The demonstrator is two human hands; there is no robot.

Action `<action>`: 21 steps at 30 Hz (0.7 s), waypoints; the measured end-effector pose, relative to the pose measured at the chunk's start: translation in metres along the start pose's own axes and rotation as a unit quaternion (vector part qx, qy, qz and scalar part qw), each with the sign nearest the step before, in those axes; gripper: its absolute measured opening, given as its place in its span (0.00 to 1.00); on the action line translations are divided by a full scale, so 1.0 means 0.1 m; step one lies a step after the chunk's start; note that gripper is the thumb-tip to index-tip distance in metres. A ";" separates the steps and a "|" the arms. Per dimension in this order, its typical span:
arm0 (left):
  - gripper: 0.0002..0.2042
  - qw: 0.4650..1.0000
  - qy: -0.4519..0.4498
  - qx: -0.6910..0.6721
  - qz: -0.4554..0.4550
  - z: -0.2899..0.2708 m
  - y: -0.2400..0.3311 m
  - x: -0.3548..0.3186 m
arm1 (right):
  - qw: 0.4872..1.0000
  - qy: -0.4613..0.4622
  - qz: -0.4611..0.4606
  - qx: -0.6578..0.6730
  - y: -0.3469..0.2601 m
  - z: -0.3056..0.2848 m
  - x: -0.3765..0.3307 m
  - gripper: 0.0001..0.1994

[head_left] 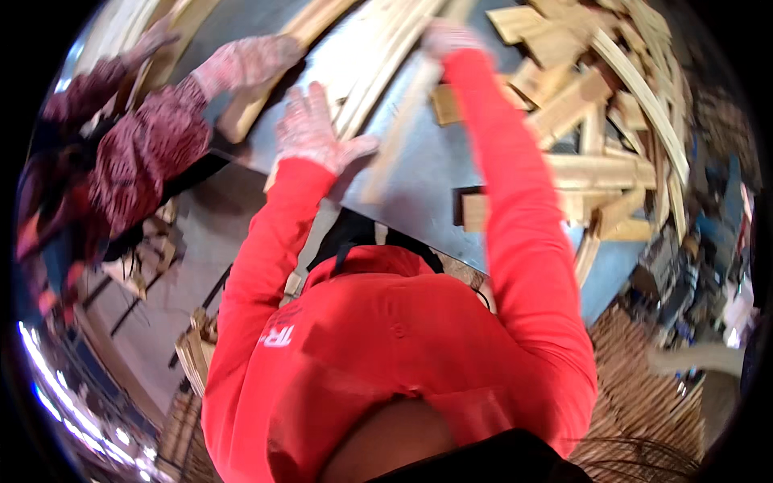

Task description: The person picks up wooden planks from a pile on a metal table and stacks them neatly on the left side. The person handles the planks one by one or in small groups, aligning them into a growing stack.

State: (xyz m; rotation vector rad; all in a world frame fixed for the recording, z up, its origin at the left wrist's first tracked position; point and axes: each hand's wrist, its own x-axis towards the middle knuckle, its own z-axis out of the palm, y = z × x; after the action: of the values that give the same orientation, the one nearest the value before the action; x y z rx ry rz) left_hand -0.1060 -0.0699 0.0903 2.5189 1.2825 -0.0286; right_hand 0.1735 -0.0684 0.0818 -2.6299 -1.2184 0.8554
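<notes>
- Presently, we find the left hand gloved, fingers spread and gripping nothing, beside the near ends of several long pale wood strips. We cannot confirm whether it presses on them.
- We note the right hand, also gloved, farther out at the strips' far side. It is blurred; we cannot tell whether its fingers are closed.
- We locate one narrow lath, likewise blurred, running from near the right hand back toward the near edge of the metal tabletop, to the right of the strips.
- We judge the step in hand to be the placing or lining up of this lath alongside the strips.
- In our judgement, the next move calls for a steady right hand on the lath, the left guiding its near end.
- We record a loose heap of wood offcuts to the right, beyond the right forearm.
- At the left, we observe a co-worker's gloved hand by a wooden board.
</notes>
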 end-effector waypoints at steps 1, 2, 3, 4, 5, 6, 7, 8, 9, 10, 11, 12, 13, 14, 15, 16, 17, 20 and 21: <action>0.56 0.998 -0.021 0.063 0.000 -0.02 0.13 -0.01 | 1.000 0.017 -0.011 0.018 -0.18 0.19 -0.10 0.24; 0.55 0.990 -0.045 0.131 -0.010 -0.01 0.20 -0.06 | 0.982 0.040 0.001 0.183 -0.20 0.56 -0.09 0.29; 0.53 0.992 -0.040 0.113 -0.024 0.03 0.16 -0.08 | 0.978 0.000 -0.070 0.196 0.01 0.68 -0.25 0.33; 0.50 0.995 -0.025 0.095 -0.034 0.05 0.08 -0.09 | 0.967 -0.030 -0.143 0.207 0.13 0.70 -0.50 0.39; 0.49 0.994 -0.015 0.098 -0.049 0.03 0.11 -0.10 | 0.982 -0.043 -0.165 0.083 0.32 0.47 -0.91 0.41; 0.47 0.992 -0.005 0.105 -0.064 -0.02 0.15 -0.15 | 0.980 -0.061 -0.185 -0.039 0.60 0.17 -1.34 0.43; 0.47 0.993 -0.003 0.102 -0.051 -0.04 0.13 -0.17 | 0.970 -0.060 -0.168 -0.166 0.96 0.07 -1.57 0.41; 0.46 0.994 -0.002 0.099 -0.039 -0.04 0.07 -0.16 | 0.943 -0.066 -0.148 -0.290 1.38 0.07 -1.78 0.39; 0.47 0.995 -0.003 0.101 -0.022 -0.05 0.00 -0.14 | 0.917 -0.093 -0.114 -0.371 1.81 0.09 -1.97 0.38; 0.47 0.994 -0.002 0.108 -0.007 -0.07 -0.10 -0.14 | 0.905 -0.094 -0.107 -0.400 2.19 0.21 -2.09 0.36; 0.48 0.993 -0.023 0.118 0.007 -0.08 -0.20 -0.14 | 0.892 -0.099 -0.096 -0.431 2.56 0.34 -2.22 0.35; 0.49 0.990 -0.041 0.130 0.017 -0.09 -0.30 -0.14 | 0.899 -0.075 -0.111 -0.416 2.89 0.49 -2.29 0.34; 0.49 0.989 -0.040 0.137 0.032 -0.11 -0.51 -0.15 | 0.906 -0.043 -0.132 -0.400 3.09 0.53 -2.32 0.34; 0.50 0.988 -0.039 0.142 0.045 -0.09 -0.66 -0.21 | 0.902 -0.069 -0.140 -0.402 2.99 0.41 -2.33 0.31; 0.50 0.982 -0.035 0.186 0.012 -0.13 -0.60 -0.30 | 0.904 -0.062 -0.151 -0.396 3.02 0.39 -2.33 0.30; 0.51 0.973 -0.030 0.229 -0.019 -0.18 -0.55 -0.35 | 0.906 -0.055 -0.161 -0.388 3.07 0.38 -2.35 0.29; 0.49 0.968 0.016 0.250 -0.004 -0.16 -0.50 -0.40 | 0.913 -0.054 -0.161 -0.372 3.12 0.35 -2.42 0.28; 0.45 0.966 0.097 -0.213 0.107 0.04 -0.33 -0.43 | 0.947 -0.028 -0.174 -0.269 3.05 0.10 -2.43 0.25; 0.43 0.945 0.025 -0.314 0.085 0.03 -0.01 -0.52 | 0.965 -0.017 -0.177 -0.195 2.77 -0.14 -2.47 0.23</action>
State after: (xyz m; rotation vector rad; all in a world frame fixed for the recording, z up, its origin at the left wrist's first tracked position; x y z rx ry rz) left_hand -0.1373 -0.1106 0.0950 2.0642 0.8933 0.4179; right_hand 0.2374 -0.4329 0.1110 -2.5430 -1.9647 0.6519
